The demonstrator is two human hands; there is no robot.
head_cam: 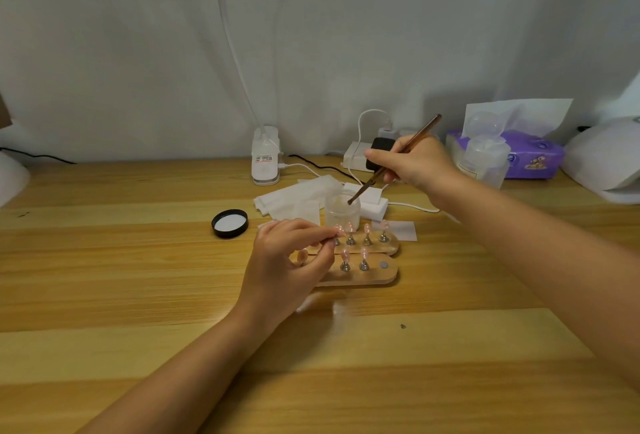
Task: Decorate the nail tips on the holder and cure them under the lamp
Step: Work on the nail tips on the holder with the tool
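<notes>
The right hand [414, 162] is pinching a thin brown wooden-handled brush [394, 160] between thumb and fingers, closed firmly around the shaft, and is dipping its dark tip into the small clear open jar [343, 210] standing just behind the holder. The left hand [294, 260] is closing its thumb and forefinger narrowly on one pale pink nail tip [339, 230] at the left end of the back row, apparently steadying it on its stand.

The nail tips are sitting on small metal pegs on the two light wooden oval holder boards [388, 276], which are lying side by side near the middle of the pale wooden table [138, 278]. The jar's black round lid [230, 223] is resting upside down to the left, near white wipes [294, 196].

To do this step well, the brush should probably be taking up only a small bead and wiping the excess on the jar's rim, so nothing drips while crossing to the tip; the left fingers should be holding the tip by its edges, away from the surface to be painted.

What is in the jar is hard to make out. The left hand is covering the left ends of both boards, so the count of tips is uncertain. The white domed curing lamp [609, 160] is being cut off at the right edge.
</notes>
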